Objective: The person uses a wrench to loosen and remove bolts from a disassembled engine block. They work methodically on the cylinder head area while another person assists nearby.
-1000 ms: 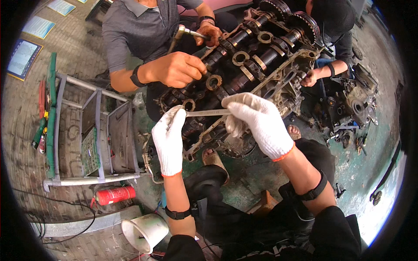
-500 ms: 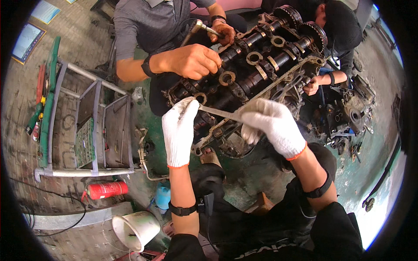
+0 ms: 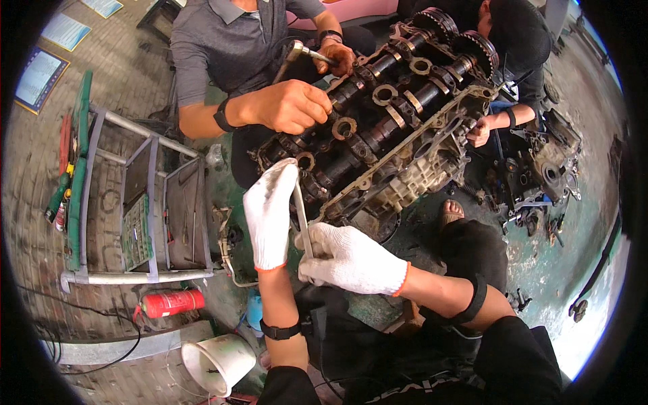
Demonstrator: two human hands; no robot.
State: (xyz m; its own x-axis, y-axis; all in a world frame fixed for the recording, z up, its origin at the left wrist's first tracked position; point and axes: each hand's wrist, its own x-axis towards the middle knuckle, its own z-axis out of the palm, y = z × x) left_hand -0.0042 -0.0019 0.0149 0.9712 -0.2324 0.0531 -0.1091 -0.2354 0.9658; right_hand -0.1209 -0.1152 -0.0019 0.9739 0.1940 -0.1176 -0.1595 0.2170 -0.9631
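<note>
A long, slim metal wrench (image 3: 302, 217) runs between my two white-gloved hands. My left hand (image 3: 271, 214) is closed around its far end, at the near left corner of a greasy cylinder head (image 3: 398, 179); the glove hides the tool's head. Closer to me, my right hand (image 3: 354, 260) grips the other end between thumb and fingers. Two dark camshafts (image 3: 388, 131) lie along the cylinder head. Across from me, a co-worker's hand (image 3: 290, 106) reaches onto the camshaft area, and that person's other hand (image 3: 335, 57) holds a ratchet (image 3: 312, 54).
Another person's hand (image 3: 480, 131) touches the cylinder head's right side. Greasy engine parts (image 3: 540, 169) lie on the floor at right. To the left stands a metal frame cart (image 3: 142, 277), with a red fire extinguisher (image 3: 172, 304) and a white bucket (image 3: 233, 358) nearer me.
My right hand has swung toward me and left, turning the wrench from pointing right to pointing down toward me. My left hand stays near the cylinder head's corner.
</note>
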